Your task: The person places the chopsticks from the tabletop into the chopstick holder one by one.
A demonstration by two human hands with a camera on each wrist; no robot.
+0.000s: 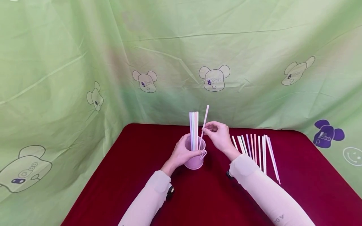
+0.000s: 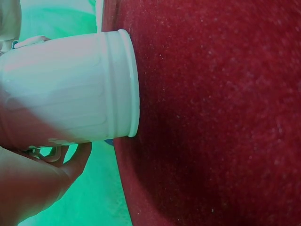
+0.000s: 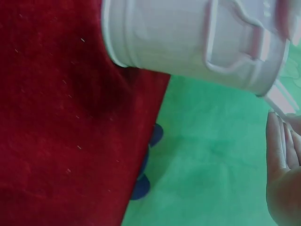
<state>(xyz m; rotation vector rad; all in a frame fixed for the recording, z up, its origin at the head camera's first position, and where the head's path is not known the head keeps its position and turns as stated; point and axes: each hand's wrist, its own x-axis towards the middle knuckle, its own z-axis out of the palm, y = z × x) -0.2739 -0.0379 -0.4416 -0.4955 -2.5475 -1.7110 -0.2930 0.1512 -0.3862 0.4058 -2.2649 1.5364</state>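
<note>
A small pink bucket [image 1: 193, 163] stands upright on the table, with side handles that show in both wrist views. My left hand [image 1: 182, 153] grips it around its side, the thumb lying across the front near the rim. Several pastel straws [image 1: 193, 128] stand together inside the bucket. To their right, my right hand [image 1: 220, 135] pinches a single pale pink straw [image 1: 206, 114] between thumb and fingers. That straw leans slightly right, its lower end inside the bucket's mouth. In the right wrist view the pinching fingers [image 3: 276, 141] are partly cut off by the frame edge.
More straws [image 1: 255, 147] in white, purple and pink lie in a loose row on the right of the table, partly behind my right forearm. A dark red cloth [image 1: 113, 188] covers the table. Green curtains [image 1: 175, 56] with bear-head prints hang behind and beside it.
</note>
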